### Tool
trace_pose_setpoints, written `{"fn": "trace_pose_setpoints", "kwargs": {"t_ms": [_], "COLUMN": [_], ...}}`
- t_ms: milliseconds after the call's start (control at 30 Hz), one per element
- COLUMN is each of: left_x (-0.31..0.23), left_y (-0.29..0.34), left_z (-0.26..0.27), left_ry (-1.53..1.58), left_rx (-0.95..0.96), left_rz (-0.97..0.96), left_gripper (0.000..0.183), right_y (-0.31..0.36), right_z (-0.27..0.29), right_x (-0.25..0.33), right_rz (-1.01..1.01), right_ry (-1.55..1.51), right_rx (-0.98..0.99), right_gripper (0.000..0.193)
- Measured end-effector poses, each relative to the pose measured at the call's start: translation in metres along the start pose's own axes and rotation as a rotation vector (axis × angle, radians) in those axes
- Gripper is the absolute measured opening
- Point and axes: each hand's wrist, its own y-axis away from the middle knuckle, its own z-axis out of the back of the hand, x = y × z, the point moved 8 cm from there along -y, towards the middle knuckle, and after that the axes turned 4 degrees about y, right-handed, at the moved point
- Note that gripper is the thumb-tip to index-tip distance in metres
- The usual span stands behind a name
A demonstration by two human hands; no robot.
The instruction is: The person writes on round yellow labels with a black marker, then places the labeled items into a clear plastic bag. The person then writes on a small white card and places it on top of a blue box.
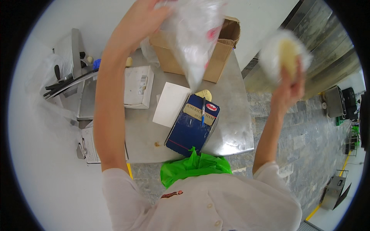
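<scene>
Separately, a clear bag (196, 34) and a pale round item (286, 52) are held up

The bag is held by the left hand (152, 16), its grip closed near the top, before a cardboard box (216, 57) on the tabletop (143, 140). Beyond the tabletop's right edge, the blurred item is clasped in the grip of the right hand (290, 89). A pen (203, 113) is laid on a navy book (184, 129).

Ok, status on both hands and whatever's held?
Left hand holding plastic bag, fingers partly cut off. Right hand holding blurred white-and-tan item. Bag partly blocks view of cardboard box.
</scene>
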Motion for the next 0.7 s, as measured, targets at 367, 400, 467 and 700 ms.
{"fn": "trace_pose_setpoints", "kwargs": {"t_ms": [367, 400, 467, 700], "left_x": [0.025, 0.05, 0.102, 0.106], "left_y": [-0.107, -0.118, -0.137, -0.159], "left_z": [-0.12, -0.139, -0.144, -0.18], "left_ry": [0.687, 0.811, 0.273, -0.16], "left_rx": [-0.171, -0.161, -0.368, 0.303], "left_rz": [-0.157, -0.08, -0.278, -0.24], "left_gripper": [0.066, 0.067, 0.059, 0.03], "right_y": [-0.091, -0.089, -0.081, -0.076], "right_z": [-0.081, -0.09, -0.121, -0.154], "right_x": [0.011, -0.006, -0.026, -0.068], "right_rz": [0.279, 0.258, 0.214, 0.231], "right_ry": [-0.156, -0.109, -0.039, 0.118], "right_rx": [0.008, 0.088, 0.251, 0.426], "right_gripper": [0.07, 0.07, 0.066, 0.065]}}
